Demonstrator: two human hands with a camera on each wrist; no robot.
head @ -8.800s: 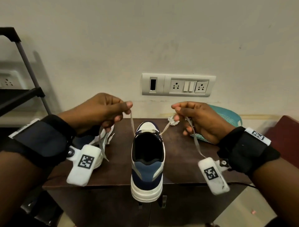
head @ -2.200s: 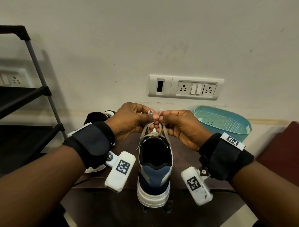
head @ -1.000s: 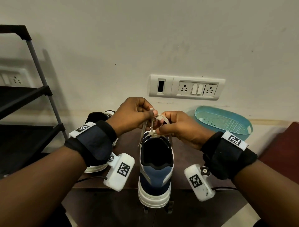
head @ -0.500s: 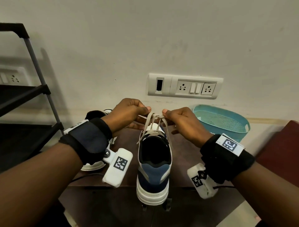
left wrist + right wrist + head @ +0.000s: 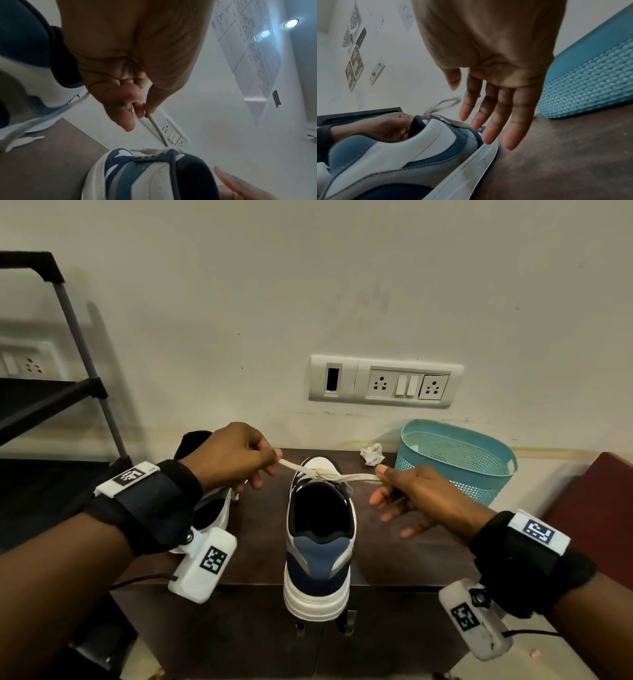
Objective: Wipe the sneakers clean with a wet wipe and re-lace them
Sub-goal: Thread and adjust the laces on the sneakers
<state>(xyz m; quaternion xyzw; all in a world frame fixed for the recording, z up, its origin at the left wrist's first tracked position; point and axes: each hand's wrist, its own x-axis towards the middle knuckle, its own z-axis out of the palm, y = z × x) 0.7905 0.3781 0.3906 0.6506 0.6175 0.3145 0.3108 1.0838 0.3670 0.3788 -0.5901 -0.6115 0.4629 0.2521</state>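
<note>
Dark brown wood forms the small table [image 5: 394, 556] against a pale wall with a switch panel [image 5: 385, 381], and a black metal rack [image 5: 61, 392] stands at far left. Under the left wrist sits a second sneaker [image 5: 219, 508], mostly hidden. The left hand [image 5: 236, 457] has its fingers curled, pinching one loop of the grey lace [image 5: 329, 475] between thumb and forefinger. Between the two sets of fingers stands the blue and white sneaker [image 5: 320, 553], heel toward the viewer, its lace knotted over the tongue. The right hand [image 5: 411, 498] pinches the other loop between thumb and forefinger, its remaining fingers spread loose. Just beyond those fingers lie a crumpled wipe [image 5: 371, 454] and a teal basket [image 5: 455, 460]. Judging by the taut loops, the bow is being tightened; next, both hands likely need an even outward pull, then a release.
</note>
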